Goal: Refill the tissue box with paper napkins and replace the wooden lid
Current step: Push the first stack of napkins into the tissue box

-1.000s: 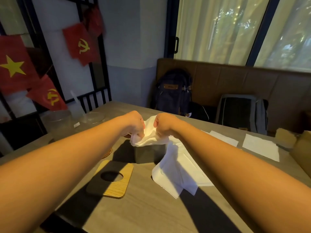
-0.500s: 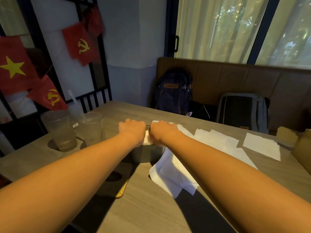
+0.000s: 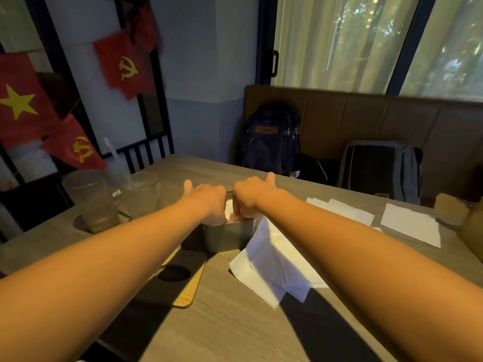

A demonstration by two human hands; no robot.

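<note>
A grey tissue box stands open on the wooden table. White napkins show inside it between my hands. My left hand and my right hand sit side by side over the box. Their fingers reach down into it and press on the napkins, and both thumbs stick out to the far side. The fingertips are hidden inside the box. The wooden lid, with an oval hole, lies flat on the table just near-left of the box. A loose pile of napkins leans against the box's right side.
Two ribbed plastic cups stand left of the box. More flat napkins lie at the right, near a brown object at the table edge. Two backpacks rest on the bench behind.
A second ago both hands held a bunched napkin above the box. They have since pushed it down inside, and my thumbs now stick out.
</note>
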